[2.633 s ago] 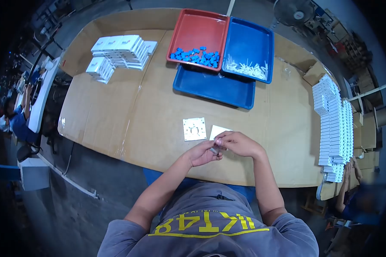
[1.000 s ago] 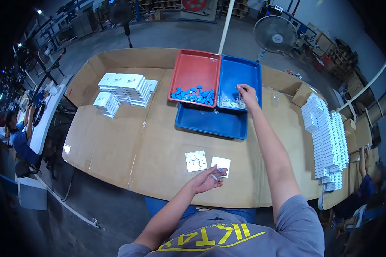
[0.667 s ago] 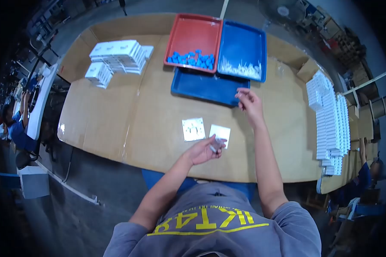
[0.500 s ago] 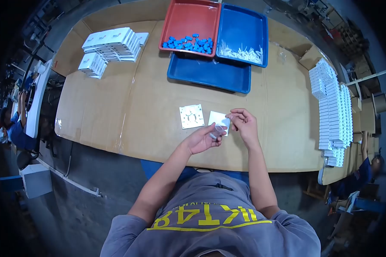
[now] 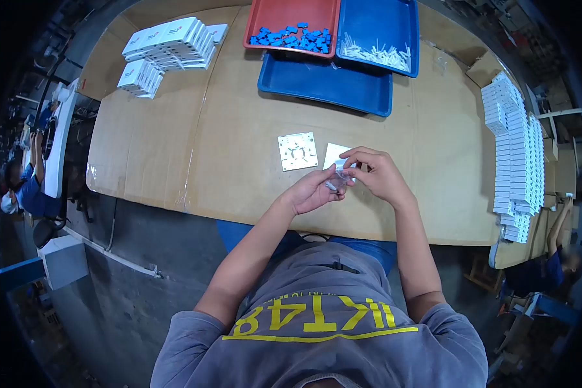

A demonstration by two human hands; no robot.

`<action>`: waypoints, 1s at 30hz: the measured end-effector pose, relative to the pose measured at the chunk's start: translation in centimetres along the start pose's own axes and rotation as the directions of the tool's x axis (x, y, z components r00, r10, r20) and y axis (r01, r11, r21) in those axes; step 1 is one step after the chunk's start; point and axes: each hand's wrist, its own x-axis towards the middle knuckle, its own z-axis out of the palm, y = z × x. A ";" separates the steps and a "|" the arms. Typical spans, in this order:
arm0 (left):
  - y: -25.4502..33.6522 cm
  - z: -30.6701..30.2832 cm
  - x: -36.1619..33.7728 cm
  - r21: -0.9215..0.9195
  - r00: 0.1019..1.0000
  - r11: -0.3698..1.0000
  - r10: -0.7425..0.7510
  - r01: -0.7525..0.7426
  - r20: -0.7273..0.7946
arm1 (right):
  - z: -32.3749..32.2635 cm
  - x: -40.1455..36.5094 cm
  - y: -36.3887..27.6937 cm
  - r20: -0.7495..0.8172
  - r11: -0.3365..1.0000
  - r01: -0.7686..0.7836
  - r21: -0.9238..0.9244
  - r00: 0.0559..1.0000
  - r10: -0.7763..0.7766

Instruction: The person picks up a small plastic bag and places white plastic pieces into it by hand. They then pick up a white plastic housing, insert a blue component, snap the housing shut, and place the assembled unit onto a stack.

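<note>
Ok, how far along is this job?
The left stack and right stack look done. The left hand holds a clear bag; the right hand is at it. Seemingly left: the patterned plate, the plain plate, loose blue parts and white sticks.

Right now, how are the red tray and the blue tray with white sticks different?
The red tray holds chunky blue pieces, but the blue tray holds thin white sticks. The red tray sits left, the blue tray right. Both are rectangular with raised rims.
</note>
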 end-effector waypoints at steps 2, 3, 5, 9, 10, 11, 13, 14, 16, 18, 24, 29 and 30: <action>0.0 -0.1 0.0 -0.002 1.000 1.000 0.003 -0.003 0.008 | -0.1 0.3 0.7 0.054 0.999 0.040 -0.030 0.998 -0.038; -0.1 -0.1 0.0 -0.003 1.000 1.000 0.002 -0.002 0.014 | -0.1 0.3 0.9 0.079 0.997 0.059 -0.044 0.995 -0.055; -0.1 -0.1 0.0 0.018 1.000 1.000 -0.003 0.003 0.006 | -0.3 0.5 1.0 0.180 0.999 0.037 -0.035 0.983 -0.030; 0.0 -0.2 0.1 0.027 1.000 1.000 -0.005 0.005 0.015 | -0.3 0.5 1.2 0.234 0.999 -0.027 0.038 0.972 0.017; 0.1 0.0 0.0 0.007 1.000 1.000 -0.002 0.002 0.022 | -0.2 0.5 1.2 0.225 0.999 -0.011 0.043 0.974 0.001; 0.1 0.1 0.0 -0.012 1.000 1.000 0.001 -0.001 0.030 | -0.1 0.5 1.0 0.217 0.999 0.005 0.048 0.976 -0.015; 0.1 0.2 0.0 -0.043 0.999 0.999 0.010 -0.008 0.039 | 0.3 0.6 0.9 0.229 0.996 -0.030 0.086 0.973 0.010; 0.0 0.0 0.0 -0.054 0.999 0.998 0.015 -0.013 0.039 | 0.7 0.6 1.0 0.252 0.990 -0.082 0.118 0.966 0.050; -0.6 -0.9 0.1 -0.035 0.999 0.999 0.025 -0.024 0.025 | 1.4 0.8 0.8 0.333 0.979 -0.163 0.119 0.936 0.115; -1.0 -1.8 0.7 0.039 0.999 0.998 0.040 -0.041 0.014 | 1.6 1.2 0.2 0.429 0.978 -0.204 0.043 0.888 0.166; -0.1 -0.3 0.2 -0.037 1.000 0.999 0.018 -0.018 -0.001 | 0.1 1.9 1.0 0.272 0.988 -0.088 0.124 0.961 0.052; 0.4 0.0 0.3 -0.147 0.998 0.988 -0.036 0.043 0.053 | -5.4 5.7 1.6 -0.102 0.992 -0.105 -0.073 0.990 0.097; 0.3 -0.3 0.4 -0.143 0.997 0.989 -0.035 0.044 0.070 | -6.6 7.0 2.2 -0.204 0.989 -0.076 -0.126 0.978 0.050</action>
